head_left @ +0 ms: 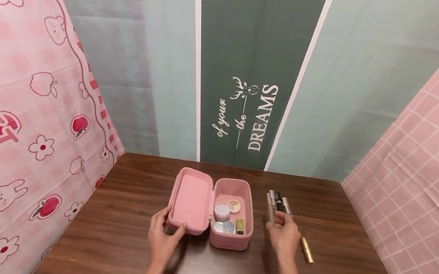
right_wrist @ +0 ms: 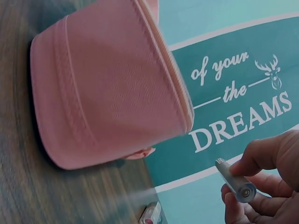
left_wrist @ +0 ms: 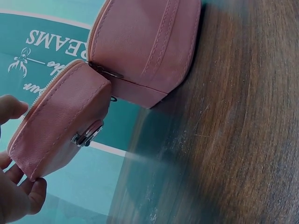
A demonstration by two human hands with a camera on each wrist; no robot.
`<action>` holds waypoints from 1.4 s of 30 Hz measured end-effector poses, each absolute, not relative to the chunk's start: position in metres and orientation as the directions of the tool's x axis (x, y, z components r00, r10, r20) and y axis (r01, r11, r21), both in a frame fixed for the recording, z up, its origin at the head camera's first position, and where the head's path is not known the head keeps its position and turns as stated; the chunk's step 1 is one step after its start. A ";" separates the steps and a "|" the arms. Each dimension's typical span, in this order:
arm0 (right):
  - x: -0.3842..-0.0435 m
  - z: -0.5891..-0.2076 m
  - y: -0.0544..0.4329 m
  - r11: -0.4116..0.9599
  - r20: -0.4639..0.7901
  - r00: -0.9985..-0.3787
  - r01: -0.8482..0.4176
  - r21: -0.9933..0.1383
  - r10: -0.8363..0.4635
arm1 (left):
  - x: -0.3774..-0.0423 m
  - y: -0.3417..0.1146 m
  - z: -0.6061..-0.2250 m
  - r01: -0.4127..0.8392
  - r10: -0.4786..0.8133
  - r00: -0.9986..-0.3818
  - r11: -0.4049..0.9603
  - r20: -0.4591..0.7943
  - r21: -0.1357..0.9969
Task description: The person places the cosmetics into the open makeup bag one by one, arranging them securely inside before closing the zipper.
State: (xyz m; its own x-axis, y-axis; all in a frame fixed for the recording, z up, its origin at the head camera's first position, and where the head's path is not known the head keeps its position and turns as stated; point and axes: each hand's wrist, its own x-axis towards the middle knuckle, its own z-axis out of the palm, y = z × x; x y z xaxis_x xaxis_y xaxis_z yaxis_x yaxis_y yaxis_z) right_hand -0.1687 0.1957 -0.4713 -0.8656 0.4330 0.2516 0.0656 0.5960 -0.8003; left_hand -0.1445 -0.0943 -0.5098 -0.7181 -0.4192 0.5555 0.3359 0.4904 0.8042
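Note:
A pink cosmetic case [head_left: 230, 241] stands open on the table, its zippered lid [head_left: 190, 202] swung out to the left. My left hand [head_left: 162, 234] grips that lid by its outer edge, thumb on the near rim; the left wrist view shows its fingers [left_wrist: 36, 196] curled at the lid's corner. My right hand [head_left: 284, 238], to the right of the case, pinches a slim translucent cosmetic tube [right_wrist: 233, 181] between thumb and fingers. Just beyond that hand lie several slim cosmetic tubes [head_left: 279, 199], one of them black. A gold tube [head_left: 306, 250] lies right of the hand.
Inside the case are a lilac-lidded jar [head_left: 222, 211], a clear bluish container [head_left: 224, 227], a round palette [head_left: 234, 206] and a small yellow-green and black item [head_left: 240, 226]. Fabric hangings enclose the wooden table [head_left: 125, 233] at the left, back and right.

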 end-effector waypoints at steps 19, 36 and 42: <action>-0.185 -0.457 0.167 0.596 0.226 -0.914 0.021 -0.803 0.337 | -0.142 -0.095 -0.507 0.300 -0.430 -0.735 0.488 0.524 0.820; -0.206 -0.460 0.151 0.692 0.280 -0.921 -0.016 -0.722 0.272 | -0.142 -0.093 -0.508 0.313 -0.422 -0.725 0.501 0.544 0.807; -0.211 -0.461 0.151 0.702 0.268 -0.924 -0.001 -0.712 0.271 | -0.143 -0.093 -0.506 0.307 -0.427 -0.727 0.500 0.538 0.810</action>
